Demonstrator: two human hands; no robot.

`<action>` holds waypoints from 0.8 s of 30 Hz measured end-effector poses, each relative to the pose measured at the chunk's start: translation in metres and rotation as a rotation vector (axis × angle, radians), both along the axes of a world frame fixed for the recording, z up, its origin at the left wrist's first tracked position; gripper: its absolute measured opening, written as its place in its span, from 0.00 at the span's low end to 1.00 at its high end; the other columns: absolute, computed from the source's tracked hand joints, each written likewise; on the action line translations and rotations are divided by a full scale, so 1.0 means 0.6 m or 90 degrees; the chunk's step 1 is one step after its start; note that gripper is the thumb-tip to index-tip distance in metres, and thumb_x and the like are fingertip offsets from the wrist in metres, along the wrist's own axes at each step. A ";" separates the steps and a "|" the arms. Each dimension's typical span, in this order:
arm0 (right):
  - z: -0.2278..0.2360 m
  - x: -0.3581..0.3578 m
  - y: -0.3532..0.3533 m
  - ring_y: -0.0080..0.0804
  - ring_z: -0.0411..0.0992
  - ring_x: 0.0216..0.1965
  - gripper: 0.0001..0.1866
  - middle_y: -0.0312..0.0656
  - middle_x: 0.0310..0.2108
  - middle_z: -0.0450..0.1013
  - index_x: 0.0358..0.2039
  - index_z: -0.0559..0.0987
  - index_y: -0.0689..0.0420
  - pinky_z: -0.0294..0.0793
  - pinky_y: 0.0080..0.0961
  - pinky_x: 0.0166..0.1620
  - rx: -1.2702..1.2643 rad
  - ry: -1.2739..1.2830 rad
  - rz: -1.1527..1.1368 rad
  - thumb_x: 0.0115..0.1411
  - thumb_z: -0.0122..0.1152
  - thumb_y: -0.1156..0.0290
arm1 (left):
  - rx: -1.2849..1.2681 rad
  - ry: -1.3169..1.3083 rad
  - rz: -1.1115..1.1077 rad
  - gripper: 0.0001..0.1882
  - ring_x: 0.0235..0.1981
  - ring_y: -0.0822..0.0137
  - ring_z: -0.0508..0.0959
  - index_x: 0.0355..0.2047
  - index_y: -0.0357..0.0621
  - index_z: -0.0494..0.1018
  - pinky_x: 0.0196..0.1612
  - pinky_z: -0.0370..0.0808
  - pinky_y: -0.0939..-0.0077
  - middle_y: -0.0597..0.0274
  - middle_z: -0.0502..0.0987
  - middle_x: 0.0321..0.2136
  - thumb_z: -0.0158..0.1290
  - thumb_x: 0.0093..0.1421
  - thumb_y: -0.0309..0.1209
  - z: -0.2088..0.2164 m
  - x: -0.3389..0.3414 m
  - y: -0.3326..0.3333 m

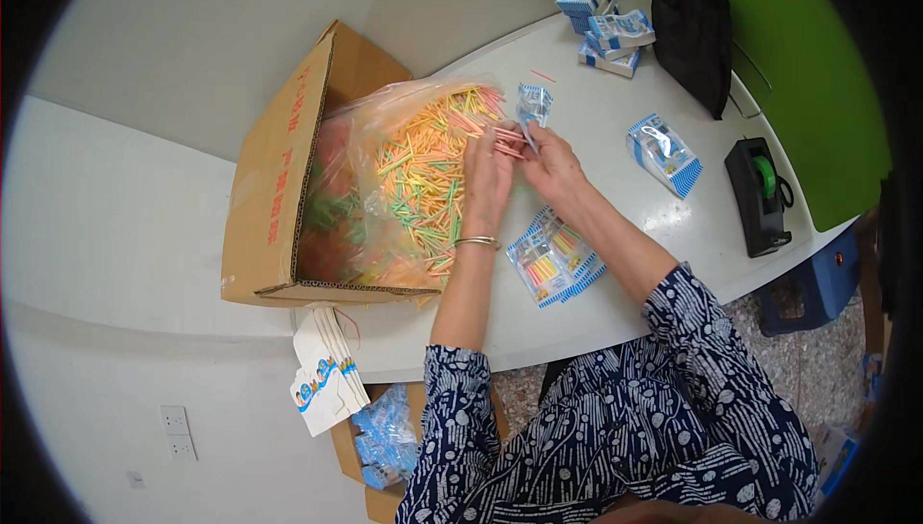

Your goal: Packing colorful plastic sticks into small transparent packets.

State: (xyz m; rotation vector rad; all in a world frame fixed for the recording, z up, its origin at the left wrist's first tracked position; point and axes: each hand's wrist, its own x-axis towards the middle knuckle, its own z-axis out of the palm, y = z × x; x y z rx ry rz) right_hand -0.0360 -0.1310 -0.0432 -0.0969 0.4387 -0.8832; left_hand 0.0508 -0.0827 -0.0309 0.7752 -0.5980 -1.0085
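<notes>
My left hand (488, 176) is closed round a few thin pink sticks (510, 139), whose ends point toward my right hand. My right hand (553, 163) grips a small clear plastic bag with blue print (535, 103), which stands up past the fingers. Both hands are close together, over the right side of a large heap of thin sticks (423, 163) in yellow, orange, pink and green. The heap spills from a clear plastic liner (370, 154) in a cardboard box (274, 173) lying on its side. Below my hands lie filled bags of coloured sticks (540, 272).
A flat printed bag (663, 154) and a black tape dispenser (755, 199) are on the right of the white table (630, 236). Small boxes (611, 34) and a black bag (690, 34) stand at the back. White cartons (327, 370) hang over the near-left edge, above a box of blue packets (387, 437).
</notes>
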 end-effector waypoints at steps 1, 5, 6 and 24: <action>-0.003 0.008 0.002 0.35 0.71 0.39 0.09 0.46 0.37 0.72 0.36 0.70 0.64 0.71 0.29 0.48 0.000 0.001 0.004 0.65 0.48 0.69 | 0.000 0.001 0.004 0.08 0.37 0.59 0.76 0.38 0.36 0.66 0.44 0.74 0.66 0.51 0.74 0.35 0.41 0.65 0.28 -0.001 -0.010 0.003; -0.011 0.024 0.006 0.38 0.71 0.40 0.09 0.49 0.37 0.71 0.37 0.69 0.65 0.73 0.34 0.47 0.010 -0.085 -0.020 0.64 0.49 0.71 | -0.033 -0.017 0.126 0.08 0.36 0.65 0.75 0.36 0.38 0.64 0.42 0.73 0.72 0.55 0.73 0.32 0.44 0.64 0.31 0.009 -0.048 0.007; -0.009 0.027 0.007 0.38 0.71 0.39 0.09 0.49 0.36 0.72 0.36 0.69 0.65 0.73 0.34 0.48 0.011 -0.077 -0.027 0.64 0.48 0.71 | -0.020 -0.036 0.159 0.08 0.35 0.68 0.74 0.36 0.39 0.63 0.41 0.73 0.75 0.57 0.73 0.32 0.46 0.64 0.32 0.012 -0.054 0.007; 0.014 -0.002 0.005 0.28 0.72 0.37 0.10 0.41 0.36 0.74 0.40 0.73 0.61 0.73 0.26 0.43 -0.192 0.068 0.005 0.60 0.56 0.70 | -0.010 -0.005 0.179 0.14 0.35 0.65 0.75 0.36 0.37 0.66 0.40 0.73 0.72 0.54 0.73 0.36 0.40 0.67 0.37 0.003 -0.019 -0.002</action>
